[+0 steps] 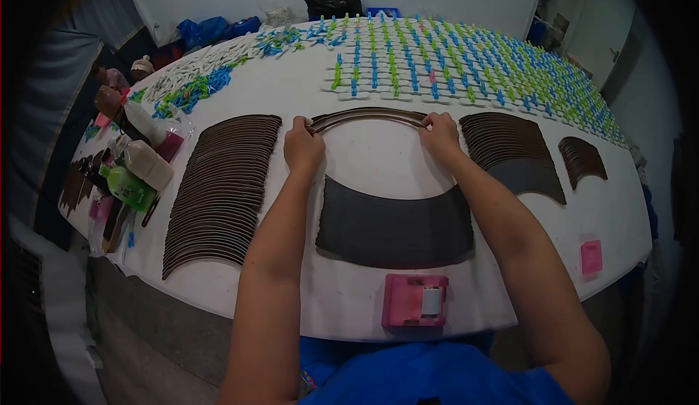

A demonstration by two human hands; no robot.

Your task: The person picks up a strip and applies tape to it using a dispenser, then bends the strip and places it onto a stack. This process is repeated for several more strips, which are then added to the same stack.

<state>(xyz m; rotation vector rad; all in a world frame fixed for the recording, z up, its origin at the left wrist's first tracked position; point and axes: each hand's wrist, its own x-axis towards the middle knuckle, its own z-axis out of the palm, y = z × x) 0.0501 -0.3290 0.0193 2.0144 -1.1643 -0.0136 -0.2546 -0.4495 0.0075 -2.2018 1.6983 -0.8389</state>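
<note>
My left hand pinches the left end of a thin, dark curved strip, and my right hand pinches its right end. The strip arches away from me between the hands, and more than one curved edge shows there. Below the arch, nearer to me, lies a wide stack of flat black curved strips set edge against edge. To the left of my left arm, a long row of overlapping brown curved strips covers the table. Another fanned row of strips lies just right of my right hand.
A pink tray with a white roller sits at the near edge. Bottles crowd the left side. Green and blue clips stand in rows at the back. A smaller strip fan and a pink block lie right. A person is far left.
</note>
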